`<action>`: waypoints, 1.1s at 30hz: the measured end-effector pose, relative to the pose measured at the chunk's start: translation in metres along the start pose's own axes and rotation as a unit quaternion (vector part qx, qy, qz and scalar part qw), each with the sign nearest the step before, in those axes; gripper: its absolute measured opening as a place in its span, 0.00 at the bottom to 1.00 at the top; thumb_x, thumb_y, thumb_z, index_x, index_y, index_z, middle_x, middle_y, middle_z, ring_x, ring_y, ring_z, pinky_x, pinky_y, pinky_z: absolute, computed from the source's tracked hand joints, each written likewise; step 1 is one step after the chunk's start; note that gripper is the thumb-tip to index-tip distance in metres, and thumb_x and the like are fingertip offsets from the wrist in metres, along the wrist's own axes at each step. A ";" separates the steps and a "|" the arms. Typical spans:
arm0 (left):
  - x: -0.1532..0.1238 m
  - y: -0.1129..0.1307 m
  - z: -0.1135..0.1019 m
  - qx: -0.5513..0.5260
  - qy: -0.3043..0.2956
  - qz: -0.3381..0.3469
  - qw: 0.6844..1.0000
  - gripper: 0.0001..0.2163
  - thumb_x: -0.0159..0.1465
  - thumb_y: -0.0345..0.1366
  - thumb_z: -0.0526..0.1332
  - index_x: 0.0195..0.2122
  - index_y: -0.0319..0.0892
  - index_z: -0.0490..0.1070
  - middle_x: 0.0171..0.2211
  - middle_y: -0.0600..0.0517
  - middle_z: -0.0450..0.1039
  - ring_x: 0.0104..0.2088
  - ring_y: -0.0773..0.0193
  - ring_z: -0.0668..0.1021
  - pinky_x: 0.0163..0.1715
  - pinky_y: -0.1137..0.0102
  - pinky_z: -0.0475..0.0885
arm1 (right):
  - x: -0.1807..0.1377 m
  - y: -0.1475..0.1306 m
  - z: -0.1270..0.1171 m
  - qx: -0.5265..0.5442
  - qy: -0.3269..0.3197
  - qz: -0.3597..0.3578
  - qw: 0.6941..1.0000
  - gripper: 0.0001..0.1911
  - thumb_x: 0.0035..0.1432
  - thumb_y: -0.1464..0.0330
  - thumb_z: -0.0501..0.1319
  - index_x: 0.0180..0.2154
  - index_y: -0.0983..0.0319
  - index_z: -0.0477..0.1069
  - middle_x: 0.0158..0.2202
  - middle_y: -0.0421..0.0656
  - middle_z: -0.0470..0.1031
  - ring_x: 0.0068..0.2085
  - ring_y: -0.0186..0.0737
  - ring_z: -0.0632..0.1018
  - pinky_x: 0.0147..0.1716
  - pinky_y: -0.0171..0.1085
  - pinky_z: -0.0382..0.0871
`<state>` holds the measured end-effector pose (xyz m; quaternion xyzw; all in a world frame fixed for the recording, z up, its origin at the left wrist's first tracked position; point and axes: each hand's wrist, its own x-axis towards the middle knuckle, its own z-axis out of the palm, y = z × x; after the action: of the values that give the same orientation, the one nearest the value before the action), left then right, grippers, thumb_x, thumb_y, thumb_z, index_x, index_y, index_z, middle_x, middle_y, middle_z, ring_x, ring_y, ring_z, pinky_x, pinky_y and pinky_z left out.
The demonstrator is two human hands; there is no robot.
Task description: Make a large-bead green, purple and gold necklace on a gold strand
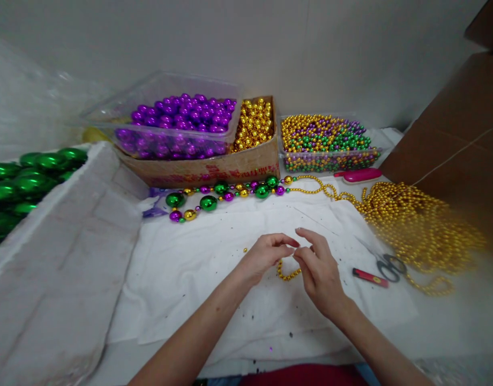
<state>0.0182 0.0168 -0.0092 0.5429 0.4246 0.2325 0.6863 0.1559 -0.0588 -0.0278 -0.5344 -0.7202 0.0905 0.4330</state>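
Strand of small, shiny, round gold beads (289, 277): is curving over the white cloth (190, 268), between and just below the two hands, at the centre of the frame.
Bare left hand (266, 258): is bending its thumb and index finger close together beside the right fingertips; I cannot tell whether they are pinching anything.
Bare right hand (319, 265): is stretching its upper finger out, while a lower digit is bending in toward the left fingertips; its grip, if any, I cannot tell.
Long necklace of metallic green, purple and gold balls (208, 203): is lying across the upper middle, its thin gold end reaching toward the heap of gold bead strings (415, 220) at right.
Red lighter (370, 277): is lying right of centre, near the dark-handled scissors (386, 259).
Clear plastic bin (166, 83): is holding glossy purple balls, upper left.
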 end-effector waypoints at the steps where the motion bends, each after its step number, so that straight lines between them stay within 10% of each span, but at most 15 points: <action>1: 0.000 0.001 -0.002 0.065 0.004 0.021 0.998 0.06 0.51 0.31 0.61 0.30 0.39 0.76 0.19 0.56 0.62 0.19 0.72 0.60 0.18 0.76 0.50 | 0.002 0.001 0.001 0.010 -0.011 -0.009 1.000 0.12 0.59 0.79 0.48 0.35 0.60 0.66 0.57 0.51 0.59 0.57 0.50 0.63 0.46 0.51 0.67; 7: -0.006 0.009 -0.017 0.302 -0.002 0.102 0.948 0.05 0.49 0.27 0.57 0.25 0.41 0.71 0.20 0.56 0.64 0.21 0.68 0.64 0.21 0.73 0.55 | 0.015 0.004 0.008 0.091 -0.094 -0.048 0.990 0.12 0.60 0.80 0.47 0.34 0.61 0.64 0.62 0.52 0.56 0.62 0.46 0.58 0.55 0.51 0.59; 20: -0.023 -0.001 -0.007 0.499 0.152 0.214 0.826 0.16 0.60 0.24 0.48 0.47 0.45 0.63 0.41 0.50 0.70 0.38 0.62 0.73 0.37 0.69 0.65 | 0.025 0.010 0.018 0.435 -0.092 0.215 0.869 0.05 0.60 0.67 0.55 0.31 0.61 0.65 0.43 0.45 0.71 0.32 0.35 0.72 0.25 0.33 0.64; 33: -0.026 -0.010 0.009 0.194 0.270 0.188 0.924 0.05 0.59 0.35 0.59 0.31 0.41 0.74 0.27 0.53 0.69 0.26 0.68 0.69 0.25 0.73 0.62 | 0.028 0.015 0.018 0.492 -0.084 0.298 0.813 0.10 0.57 0.61 0.58 0.31 0.61 0.63 0.27 0.39 0.71 0.23 0.34 0.75 0.16 0.29 0.61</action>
<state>0.0109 -0.0115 -0.0099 0.6514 0.5211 0.4082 0.3708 0.1514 -0.0224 -0.0328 -0.4286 -0.4184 0.6024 0.5276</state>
